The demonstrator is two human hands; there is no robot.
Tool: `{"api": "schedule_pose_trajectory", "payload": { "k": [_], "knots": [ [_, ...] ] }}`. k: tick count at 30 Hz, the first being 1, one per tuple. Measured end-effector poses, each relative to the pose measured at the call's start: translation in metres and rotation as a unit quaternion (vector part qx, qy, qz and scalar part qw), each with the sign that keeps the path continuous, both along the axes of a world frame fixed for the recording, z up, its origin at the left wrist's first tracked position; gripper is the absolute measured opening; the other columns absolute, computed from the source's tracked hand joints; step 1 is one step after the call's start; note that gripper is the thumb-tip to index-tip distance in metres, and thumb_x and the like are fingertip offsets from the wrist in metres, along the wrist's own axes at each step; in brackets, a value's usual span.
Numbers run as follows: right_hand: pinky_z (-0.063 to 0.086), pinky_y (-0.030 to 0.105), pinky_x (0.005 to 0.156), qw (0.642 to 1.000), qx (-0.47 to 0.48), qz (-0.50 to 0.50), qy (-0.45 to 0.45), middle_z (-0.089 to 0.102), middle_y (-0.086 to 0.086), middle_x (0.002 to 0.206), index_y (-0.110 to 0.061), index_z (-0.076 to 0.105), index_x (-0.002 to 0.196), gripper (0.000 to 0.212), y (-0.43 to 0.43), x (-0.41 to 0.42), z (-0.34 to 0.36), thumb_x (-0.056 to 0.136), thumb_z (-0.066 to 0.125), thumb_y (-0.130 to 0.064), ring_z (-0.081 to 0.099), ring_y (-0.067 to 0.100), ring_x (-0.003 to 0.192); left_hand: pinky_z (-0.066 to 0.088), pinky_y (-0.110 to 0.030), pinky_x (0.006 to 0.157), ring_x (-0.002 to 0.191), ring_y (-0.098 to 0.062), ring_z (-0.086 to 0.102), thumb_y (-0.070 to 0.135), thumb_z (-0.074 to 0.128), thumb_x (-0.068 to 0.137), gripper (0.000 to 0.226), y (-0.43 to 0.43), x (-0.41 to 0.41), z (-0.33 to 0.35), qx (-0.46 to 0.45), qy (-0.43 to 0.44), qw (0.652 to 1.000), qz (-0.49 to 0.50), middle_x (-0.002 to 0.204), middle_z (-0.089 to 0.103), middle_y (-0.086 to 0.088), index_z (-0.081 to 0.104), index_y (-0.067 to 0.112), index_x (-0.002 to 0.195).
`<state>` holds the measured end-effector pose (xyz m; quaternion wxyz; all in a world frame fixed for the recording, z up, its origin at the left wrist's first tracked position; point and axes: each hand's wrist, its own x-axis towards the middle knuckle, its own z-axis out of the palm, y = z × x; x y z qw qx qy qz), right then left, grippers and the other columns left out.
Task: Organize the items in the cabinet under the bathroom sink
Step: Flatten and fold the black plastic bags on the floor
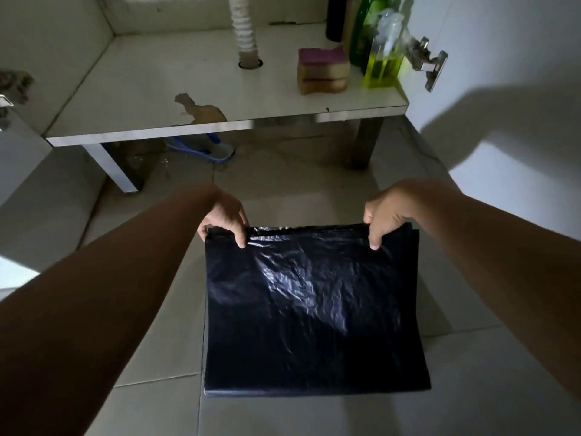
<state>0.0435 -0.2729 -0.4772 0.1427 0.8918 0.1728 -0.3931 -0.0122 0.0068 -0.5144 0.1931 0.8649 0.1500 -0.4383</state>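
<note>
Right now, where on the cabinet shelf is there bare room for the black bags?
The shelf is bare on its left half, from the wall to the hose, save a peeled patch near the front edge. A strip lies in front of the sponges. Bottles crowd the right back corner.

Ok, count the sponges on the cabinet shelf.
2, stacked at the right of the shelf: top sponge on bottom sponge, beside the spray bottle. Others may be hidden behind it.

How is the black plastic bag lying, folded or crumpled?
Folded flat: the black plastic bag forms a neat rectangle on the floor tiles, layered edges showing, its far edge pinched by the left hand and right hand.
</note>
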Motion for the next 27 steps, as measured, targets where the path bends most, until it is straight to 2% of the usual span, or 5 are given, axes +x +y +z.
{"api": "schedule_pose_trajectory", "payload": {
  "k": [3,6,10,17,27],
  "knots": [
    [0.043,0.040,0.105,0.999,0.012,-0.026,-0.042,0.042,0.011,0.150,-0.015,0.039,0.150,0.067,0.006,0.014,-0.024,0.092,0.067,-0.033,0.047,0.031,0.132,0.057,-0.043,0.087,0.107,-0.029,0.061,0.022,0.077,0.082,0.020,0.010,0.017,-0.023,0.028,-0.067,0.997,-0.014,0.114,0.064,-0.006,0.071,0.022,0.101],
    [0.012,0.067,0.117,0.983,0.061,-0.040,-0.171,0.046,0.011,0.145,-0.021,0.043,0.145,0.053,0.007,0.014,-0.061,0.095,0.056,-0.031,0.041,0.035,0.135,0.049,-0.040,0.095,0.106,-0.026,0.061,0.033,0.073,0.084,0.016,0.011,0.023,-0.045,0.117,-0.227,0.966,-0.046,0.114,0.068,-0.005,0.070,0.027,0.098],
    [0.017,0.069,0.114,0.883,0.234,-0.037,-0.404,0.044,0.005,0.150,-0.029,0.038,0.149,0.062,0.004,-0.048,-0.114,0.090,0.055,-0.036,0.045,0.033,0.132,0.039,-0.047,0.099,0.115,-0.031,0.051,0.031,0.061,0.087,0.033,-0.028,-0.031,-0.089,0.168,-0.469,0.866,0.047,0.125,0.053,-0.010,0.057,0.023,0.119],
    [0.020,0.060,0.117,0.896,0.276,-0.088,-0.336,0.032,0.006,0.160,-0.029,0.032,0.154,0.061,-0.020,-0.153,-0.209,0.097,0.034,-0.051,0.032,0.028,0.146,0.006,-0.061,0.118,0.152,-0.031,-0.004,0.066,0.016,0.093,0.071,-0.091,-0.126,-0.174,0.146,-0.378,0.914,-0.024,0.165,-0.001,-0.007,0.010,0.034,0.155],
    [0.020,0.058,0.117,0.877,0.260,-0.235,-0.330,0.017,0.009,0.165,-0.032,0.012,0.159,0.068,-0.041,-0.171,-0.208,0.100,0.031,-0.059,0.020,0.033,0.150,-0.003,-0.066,0.116,0.151,-0.034,-0.011,0.065,0.011,0.095,0.072,-0.125,-0.140,-0.176,0.165,-0.391,0.905,-0.005,0.164,-0.013,-0.010,-0.006,0.031,0.157]
  ]
}}
